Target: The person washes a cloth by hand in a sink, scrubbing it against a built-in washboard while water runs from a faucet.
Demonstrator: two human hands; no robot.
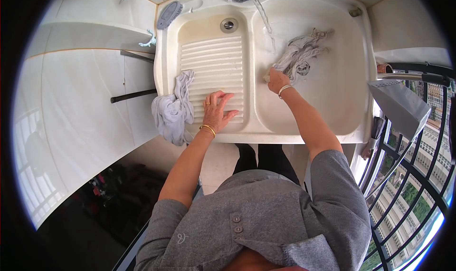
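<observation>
— What are your hands doing at that sink?

— My right hand (277, 80) is reaching over the divider into the deep basin on the right of the frame, and its fingers are closing on the near end of a wet grey-and-white bunched cloth (300, 54). I am holding it by one end so the rest is trailing up toward the thin stream of tap water (262, 13) that is falling from the top centre, where the water can be running through it.

— And the other hand?

— My left hand (217, 110) is lying flat on the ribbed cream washboard panel (216, 71) in the left half of the cream double laundry sink (361, 81). Its fingers are spread wide and gripping nothing; I judge I am leaning on it to be steadying myself while I am stretching across.

— What is that hanging at the left?

— A pale grey wrung garment (173, 110) is draping over the sink's left rim, half on the ribs and half hanging outside, likely so it is draining apart from the piece under the water.

— Anything else within reach?

— A grey scrubbing brush (169, 14) is resting on the rim at the upper left corner, well apart from both hands, and the round metal drain (229, 24) is sitting above the ribs.
</observation>
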